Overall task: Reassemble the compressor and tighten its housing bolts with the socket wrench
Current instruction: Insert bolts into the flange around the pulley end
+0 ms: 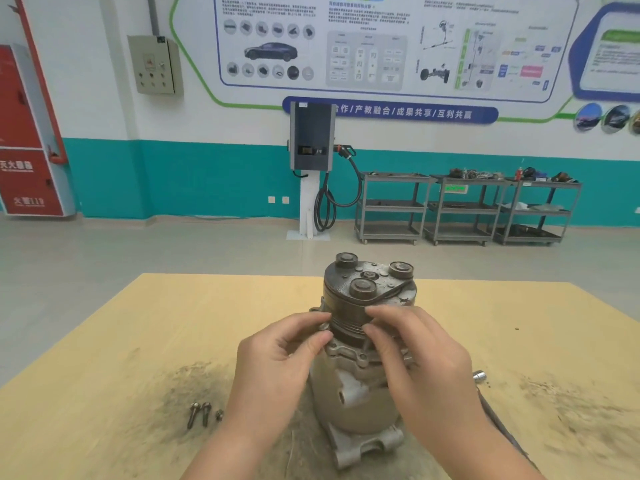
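A grey metal compressor stands upright on the tan table, its dark pulley and clutch plate on top. My left hand pinches a small bolt or part at the housing flange just below the pulley on the left. My right hand holds its curled fingertips against the pulley's grooved side and the flange; what it pinches is hidden. Three loose bolts lie on the table to the left. The socket wrench lies to the right, mostly behind my right forearm, its socket end showing.
Dark grime smears the table on both sides of the compressor. Beyond the table's far edge lies open floor, with a charging post and several grey shelf carts against the teal wall.
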